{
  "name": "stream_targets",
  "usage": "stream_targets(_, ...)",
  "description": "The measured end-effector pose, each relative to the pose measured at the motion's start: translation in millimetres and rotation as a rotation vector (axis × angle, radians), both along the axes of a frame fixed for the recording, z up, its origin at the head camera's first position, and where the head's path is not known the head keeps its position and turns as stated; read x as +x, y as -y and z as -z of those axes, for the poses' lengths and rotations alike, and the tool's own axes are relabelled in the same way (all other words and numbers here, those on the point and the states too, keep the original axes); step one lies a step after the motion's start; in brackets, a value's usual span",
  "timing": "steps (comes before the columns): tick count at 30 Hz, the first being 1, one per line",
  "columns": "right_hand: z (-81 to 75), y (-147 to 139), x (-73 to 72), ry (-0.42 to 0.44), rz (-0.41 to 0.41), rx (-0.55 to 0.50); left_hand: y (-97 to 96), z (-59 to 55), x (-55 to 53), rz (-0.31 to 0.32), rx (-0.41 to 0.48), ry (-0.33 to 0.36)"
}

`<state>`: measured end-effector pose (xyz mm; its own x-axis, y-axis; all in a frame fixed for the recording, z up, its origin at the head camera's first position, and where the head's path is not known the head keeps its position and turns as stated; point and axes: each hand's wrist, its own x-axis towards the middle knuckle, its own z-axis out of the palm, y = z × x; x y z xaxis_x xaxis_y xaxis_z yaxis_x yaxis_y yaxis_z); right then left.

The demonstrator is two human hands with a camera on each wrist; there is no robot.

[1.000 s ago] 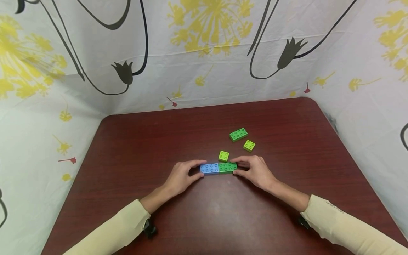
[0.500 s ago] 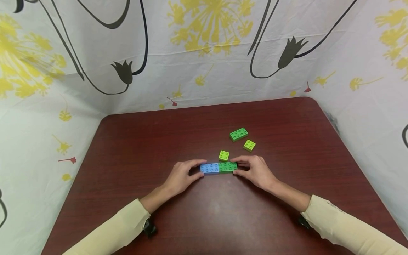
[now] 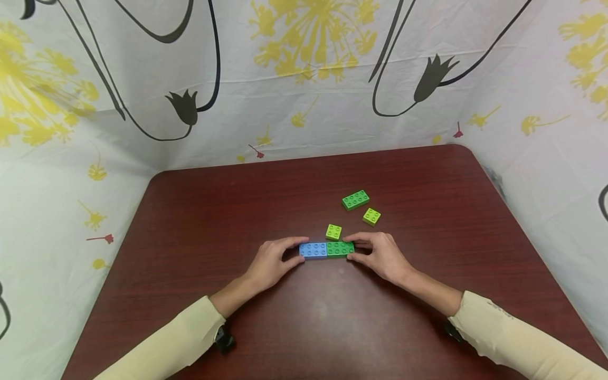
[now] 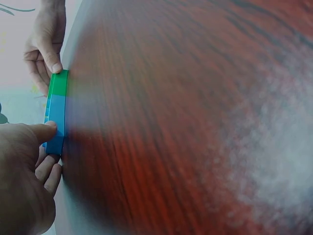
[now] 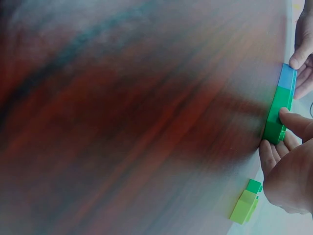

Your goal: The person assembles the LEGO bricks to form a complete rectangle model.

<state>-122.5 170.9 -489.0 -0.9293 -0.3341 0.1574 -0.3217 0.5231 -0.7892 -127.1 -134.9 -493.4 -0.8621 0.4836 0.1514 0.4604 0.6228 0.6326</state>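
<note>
Left hand: thumb and fingers parted by a brick's width, pinching the blue brick across its outer end. It butts endwise against the near green brick, mid-surface. Right hand: fingers likewise pinching the green one's outer end. Both probably light, stiff, smooth, tough; side walls look the best hold.

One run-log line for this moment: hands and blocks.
left hand: pinches blue block | right hand: pinches green block | contact: end to end | beyond them: two lime blocks, second green block
</note>
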Motion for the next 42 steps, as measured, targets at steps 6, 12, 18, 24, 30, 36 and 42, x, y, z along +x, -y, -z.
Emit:
stream_targets(6,-1.6,0.3,0.6,0.006,0.002,0.007,-0.2,0.7,0.2,0.000,0.000,-0.004)
stream_targets(12,-2.8,0.6,0.9,0.003,0.003,0.013,-0.4,1.7,-0.4,0.002,0.003,-0.014)
stream_targets(18,-3.2,1.2,1.1,0.013,0.005,0.009,-0.1,0.9,-0.1,0.005,0.002,-0.014)
stream_targets(24,-1.7,-0.1,0.7,0.001,0.007,0.001,0.4,0.0,0.3,0.006,0.004,-0.018)
stream_targets(30,-2.1,-5.1,-3.0,-0.011,-0.006,-0.033,2.0,-0.7,0.2,0.012,0.017,-0.018)
stream_targets(36,-8.9,-10.3,-7.4,-0.010,0.004,-0.045,4.3,-0.3,0.1,0.015,0.026,-0.011)
stream_targets(42,-16.5,-14.0,-15.8,-0.076,0.052,-0.028,6.5,-0.6,0.0,0.012,0.024,-0.008)
